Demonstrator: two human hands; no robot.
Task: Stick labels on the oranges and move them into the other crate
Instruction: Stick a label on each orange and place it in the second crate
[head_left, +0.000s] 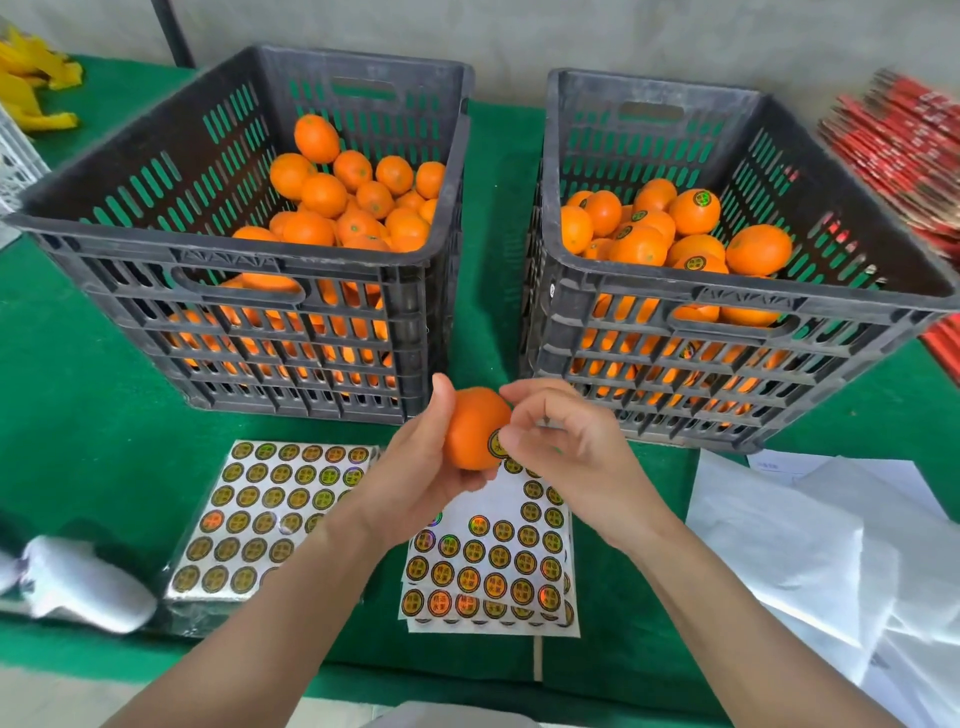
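An orange (470, 431) is held up in the air above the bench (78, 405), over the gap in front of the two crates and above the sticker sheet (488, 561). It is gripped in the left hand (415, 467), whose thumb is laid over its top-left side while the fingers are wrapped beneath it. A round label (496, 442) is seen on the orange's lower right face, turned toward the right hand (566, 441). That hand is nearly closed, its fingertips (511, 441) pinched together and laid on the label's edge; it appears that the label is being pressed down, though how well it is stuck cannot be told.

The relation that matters next is judged to be the one to the right-hand crate (727, 306). The fruit in it carries labels, so it is taken as the destination; it lies up and to the right of the held orange, on the far side of the right hand, well apart from the left hand. A reach across the body would be required of the left hand, whereas the right hand lies nearer. The left-hand crate (234, 280), filled with what appear to be unlabelled oranges, stands up and to the left. A full sticker sheet (270, 514) is laid just beside the used one, and white papers (810, 551) are spread to the right.
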